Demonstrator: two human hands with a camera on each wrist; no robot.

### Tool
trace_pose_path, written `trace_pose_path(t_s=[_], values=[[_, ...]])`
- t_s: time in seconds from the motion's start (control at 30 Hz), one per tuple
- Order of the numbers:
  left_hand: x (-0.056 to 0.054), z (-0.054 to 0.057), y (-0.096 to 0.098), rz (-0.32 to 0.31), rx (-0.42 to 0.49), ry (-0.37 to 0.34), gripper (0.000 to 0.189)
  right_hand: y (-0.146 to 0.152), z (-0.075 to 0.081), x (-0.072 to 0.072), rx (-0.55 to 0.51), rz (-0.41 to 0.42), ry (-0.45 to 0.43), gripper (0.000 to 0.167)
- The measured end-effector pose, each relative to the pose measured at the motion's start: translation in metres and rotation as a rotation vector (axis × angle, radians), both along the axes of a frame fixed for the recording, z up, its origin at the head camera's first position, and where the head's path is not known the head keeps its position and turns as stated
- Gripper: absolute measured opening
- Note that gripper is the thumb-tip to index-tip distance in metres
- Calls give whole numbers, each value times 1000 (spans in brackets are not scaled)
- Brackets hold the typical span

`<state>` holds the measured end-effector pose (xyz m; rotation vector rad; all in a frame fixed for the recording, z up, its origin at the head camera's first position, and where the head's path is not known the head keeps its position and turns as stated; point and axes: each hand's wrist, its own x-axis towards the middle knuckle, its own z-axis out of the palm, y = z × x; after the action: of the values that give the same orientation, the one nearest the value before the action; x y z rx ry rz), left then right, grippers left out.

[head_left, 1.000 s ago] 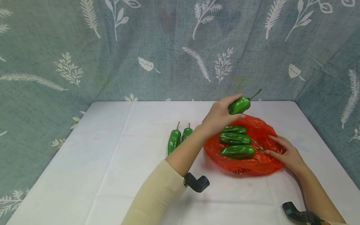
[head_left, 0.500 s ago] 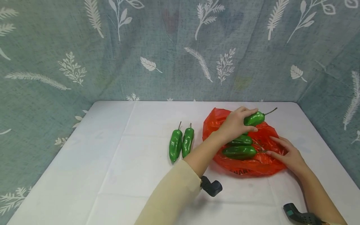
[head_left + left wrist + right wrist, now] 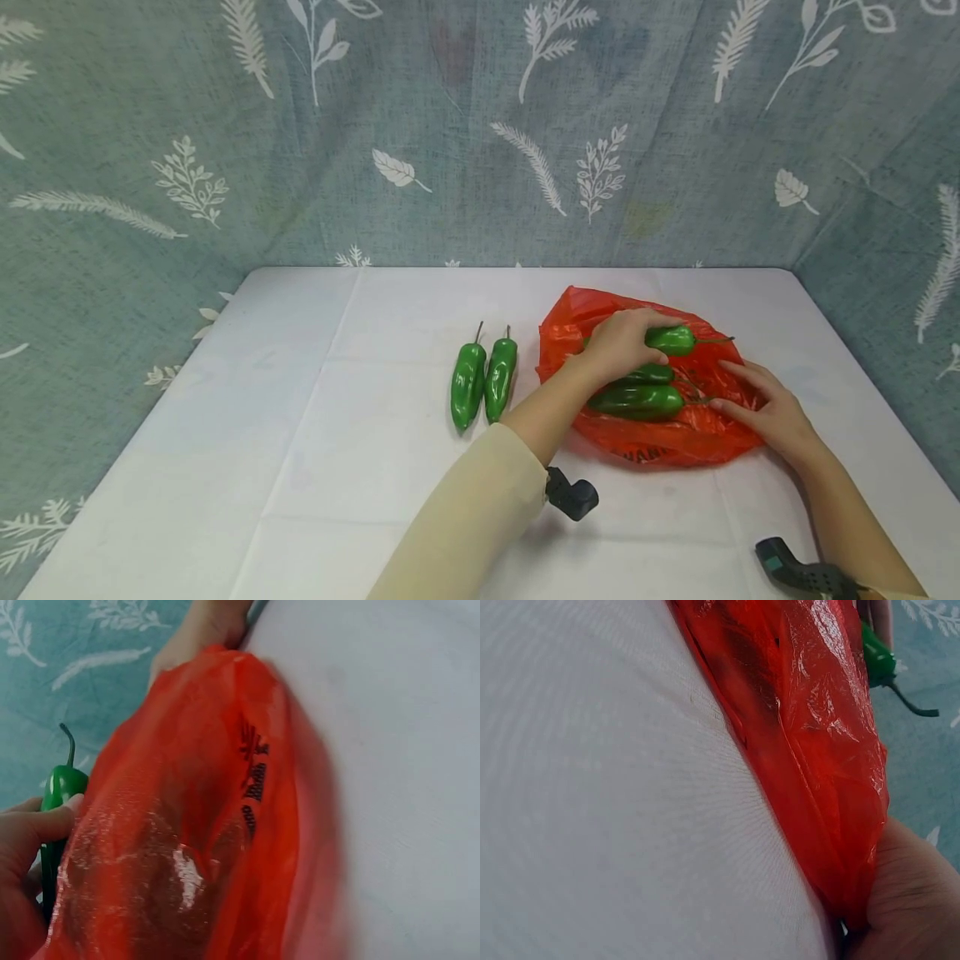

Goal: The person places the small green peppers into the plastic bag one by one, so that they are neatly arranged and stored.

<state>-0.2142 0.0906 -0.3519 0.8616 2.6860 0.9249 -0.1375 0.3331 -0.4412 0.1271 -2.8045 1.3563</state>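
Note:
In the head view my left hand (image 3: 626, 343) grips a green chili pepper (image 3: 672, 340) lengthwise over a red plastic bag (image 3: 693, 446). The pepper's stem points right; its lower half is covered by the hand. Beneath it, inside the bag's mouth, lie more green peppers (image 3: 637, 402), partly hidden by the hand. My right hand (image 3: 768, 412) rests at the bag's right edge, thumb and fingers spread apart against the plastic, the thumb close to a pepper stem. The left wrist view shows the gripped pepper (image 3: 63, 787) upright beside the bag wall (image 3: 172, 787).
Two green peppers (image 3: 468, 385) lie side by side on the white-covered table (image 3: 337, 467), left of the bag, stems pointing away. A grey-green leaf-patterned cloth (image 3: 450, 150) hangs behind the table and along both sides.
My left hand has moved right and down with the pepper, from above the bag's far rim into its mouth. Both peppers on the table now show fully. My right hand stays put.

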Motion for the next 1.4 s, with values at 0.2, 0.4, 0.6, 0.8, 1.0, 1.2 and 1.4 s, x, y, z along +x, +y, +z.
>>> trace_pose_path(t_s=[0.2, 0.4, 0.6, 0.8, 1.0, 1.2, 1.4], values=[[-6, -16, -2, 87, -7, -32, 56, -1, 1, 0, -9, 4, 0, 68], [-11, -25, -6, 137, -30, -1, 54, -2, 2, 0, -1, 0, 7, 68], [-12, -24, -6, 148, -113, 69, 54, -1, 1, 1, -22, 5, 15, 67], [-12, -26, -6, 154, -94, 38, 52, -1, -1, 1, 1, 6, 16, 66], [-13, -27, -8, 134, -117, 63, 51, -2, 0, 1, 12, 7, 20, 65], [-12, -22, -10, 143, -95, 92, 49, -2, 0, 0, 6, 8, 26, 65], [-8, -14, -11, 102, 6, 42, 56, -1, -2, 0, -2, 6, 18, 65]])
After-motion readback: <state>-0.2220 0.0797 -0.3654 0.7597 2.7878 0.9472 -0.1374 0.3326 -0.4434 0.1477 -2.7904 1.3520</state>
